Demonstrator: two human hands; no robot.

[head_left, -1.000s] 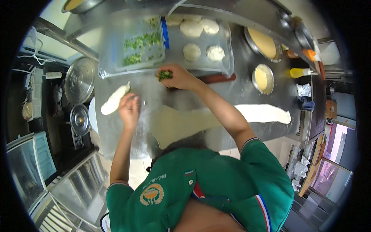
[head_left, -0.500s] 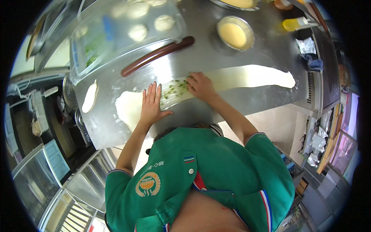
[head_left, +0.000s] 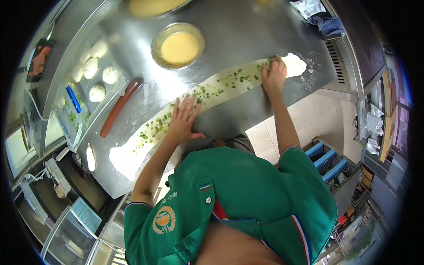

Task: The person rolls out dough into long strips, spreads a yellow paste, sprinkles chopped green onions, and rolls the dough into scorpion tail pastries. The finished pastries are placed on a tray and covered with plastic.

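A long, flat strip of dough (head_left: pixel 221 95) lies across the metal table, with chopped green scallions (head_left: pixel 157 126) scattered along most of its length. My left hand (head_left: pixel 182 121) rests on the strip left of the middle, fingers spread and nothing gripped. Toward the strip's right end, my right hand (head_left: pixel 274 76) touches the dough with its fingers slightly bent and partly apart. Bits of green show at those fingertips; what is under them is hidden. At the left, a brown rolling pin (head_left: pixel 120 107) lies beyond the dough, and a small piece of dough (head_left: pixel 91 157) sits near the table's edge.
A metal bowl of yellow liquid (head_left: pixel 155 49) stands beyond the strip, and a larger bowl (head_left: pixel 154 6) is partly cut off behind it. At left, a clear container (head_left: pixel 81 132) holds several dough balls (head_left: pixel 97 93), scallions and a blue-handled tool. Flour dusts the table's right side.
My right hand has moved far to the right along the strip. Scallions, earlier bunched between my hands, are now spread along it. The view has shifted; my left hand still lies spread on the dough.
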